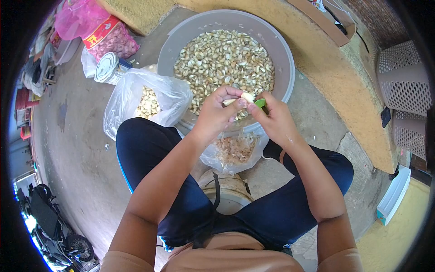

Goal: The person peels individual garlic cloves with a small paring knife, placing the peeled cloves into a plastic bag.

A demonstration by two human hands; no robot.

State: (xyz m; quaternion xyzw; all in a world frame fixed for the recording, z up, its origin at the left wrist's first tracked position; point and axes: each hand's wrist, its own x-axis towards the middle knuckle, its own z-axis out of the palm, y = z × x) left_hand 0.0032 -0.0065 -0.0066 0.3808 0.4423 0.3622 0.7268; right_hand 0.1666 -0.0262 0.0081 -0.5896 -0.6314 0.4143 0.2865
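A pale, peeled garlic clove (247, 96) lies pinched above the basin, touching a green-handled tool (260, 103).

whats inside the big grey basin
The grey basin is filled with unpeeled garlic cloves. The left hand and right hand cover its near edge; the bottom is hidden under the cloves.

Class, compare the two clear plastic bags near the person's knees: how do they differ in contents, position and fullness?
The left bag holds pale, whole garlic cloves; the middle bag holds thin, brownish papery skins. The left bag sits on the floor beside the grey basin, outside the knee; the middle bag hangs between the knees, under the hands. The left bag stands puffed and open; the middle bag sags lower. Both are clear, thin plastic.
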